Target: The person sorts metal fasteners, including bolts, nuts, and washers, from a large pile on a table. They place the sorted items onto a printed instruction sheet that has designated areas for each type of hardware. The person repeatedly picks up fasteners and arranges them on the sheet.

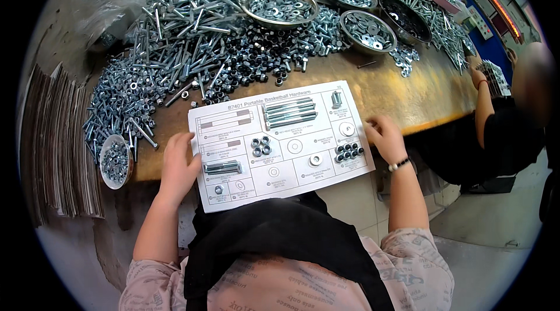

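Sorting card (280,142) between both hands

Steel bowls of washers (280,6) are crowding the far end of my bench. A grey plastic bag (108,4) is slumping at my far left, and card stacks (55,147) are leaning beside me.

— What lies on the matt white paper sorting card (280,142)?
— Shiny zinc-plated steel bolts (289,112) and nuts (261,146).
— And the brown wooden bench (402,92)?
— Worn, slightly glossy; polished round metal bowls (280,6) gleam on it.
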The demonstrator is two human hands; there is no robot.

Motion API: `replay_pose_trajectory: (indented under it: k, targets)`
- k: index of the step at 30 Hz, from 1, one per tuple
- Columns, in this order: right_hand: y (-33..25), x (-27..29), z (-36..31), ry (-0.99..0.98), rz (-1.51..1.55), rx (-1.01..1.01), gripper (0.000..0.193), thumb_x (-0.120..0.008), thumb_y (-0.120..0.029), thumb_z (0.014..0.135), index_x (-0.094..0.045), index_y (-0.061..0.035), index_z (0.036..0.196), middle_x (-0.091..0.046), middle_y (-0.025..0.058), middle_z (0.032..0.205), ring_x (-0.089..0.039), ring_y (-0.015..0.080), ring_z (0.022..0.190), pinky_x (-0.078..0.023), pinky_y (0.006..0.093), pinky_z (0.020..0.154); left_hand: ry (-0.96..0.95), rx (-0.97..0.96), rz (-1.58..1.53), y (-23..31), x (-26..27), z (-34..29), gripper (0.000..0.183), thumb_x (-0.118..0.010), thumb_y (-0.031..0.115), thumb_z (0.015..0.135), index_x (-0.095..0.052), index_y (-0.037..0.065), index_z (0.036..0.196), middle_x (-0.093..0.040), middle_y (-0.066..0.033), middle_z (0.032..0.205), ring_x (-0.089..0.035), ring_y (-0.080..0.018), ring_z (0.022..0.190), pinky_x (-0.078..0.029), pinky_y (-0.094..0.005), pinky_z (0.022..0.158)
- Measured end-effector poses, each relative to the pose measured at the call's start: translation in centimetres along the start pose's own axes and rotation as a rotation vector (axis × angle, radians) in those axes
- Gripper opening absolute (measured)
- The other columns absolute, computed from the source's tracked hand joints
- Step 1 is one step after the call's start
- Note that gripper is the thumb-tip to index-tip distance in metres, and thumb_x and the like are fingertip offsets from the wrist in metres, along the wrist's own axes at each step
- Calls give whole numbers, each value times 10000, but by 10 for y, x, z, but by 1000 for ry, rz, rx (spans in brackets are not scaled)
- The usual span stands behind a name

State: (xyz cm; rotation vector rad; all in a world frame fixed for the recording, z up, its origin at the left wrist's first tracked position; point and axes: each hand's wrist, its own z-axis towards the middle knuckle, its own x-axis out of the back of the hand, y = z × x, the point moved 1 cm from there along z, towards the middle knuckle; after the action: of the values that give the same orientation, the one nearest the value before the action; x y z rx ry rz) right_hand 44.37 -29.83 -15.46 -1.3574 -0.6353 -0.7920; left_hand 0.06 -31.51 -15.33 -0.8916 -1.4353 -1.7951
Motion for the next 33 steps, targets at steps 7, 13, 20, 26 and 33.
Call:
replay_pose_trajectory:
  k: [7,13,20,26,33]
  targets:
    - [6,-4,-71,-51,32,-103,236,-558,-93,792,-588,5,1004,-572,163,843,-549,312,805,-448,360,718,-200,350,-501,-26,-3,-19,389,-522,29,766,-490,-56,1144,-544,-139,1054,-549,-205,983,-440,-293,846]
    - [5,-11,-74,73,16,-63,240,-528,-55,798,-593,6,1021,-573,143,861,-546,277,821,-442,342,732,-277,488,-600,-25,6,1,382,-503,26,784,-491,-54,1157,-576,-111,1059,-544,-173,986,-430,-281,848]
    - [24,-14,-76,77,328,-223,289,-508,-53,832,-583,-20,1109,-557,81,907,-527,178,841,-422,272,766,-297,520,-705,-27,5,10,390,-476,3,790,-463,-76,1172,-567,-127,1043,-555,-177,941,-446,-285,826]
    - [26,-8,-77,123,174,-201,294,-501,-55,830,-583,-17,1110,-542,82,912,-521,177,853,-417,270,777,-361,600,-738,-10,9,21,397,-459,6,787,-464,-69,1176,-564,-120,1028,-568,-164,896,-462,-277,787]
    - [59,3,-75,162,549,-381,282,-499,-60,848,-581,26,1103,-554,72,1012,-512,135,919,-395,243,816,-435,633,-743,7,-3,37,395,-442,-14,774,-480,-70,1162,-560,-116,1017,-571,-161,874,-470,-255,728]
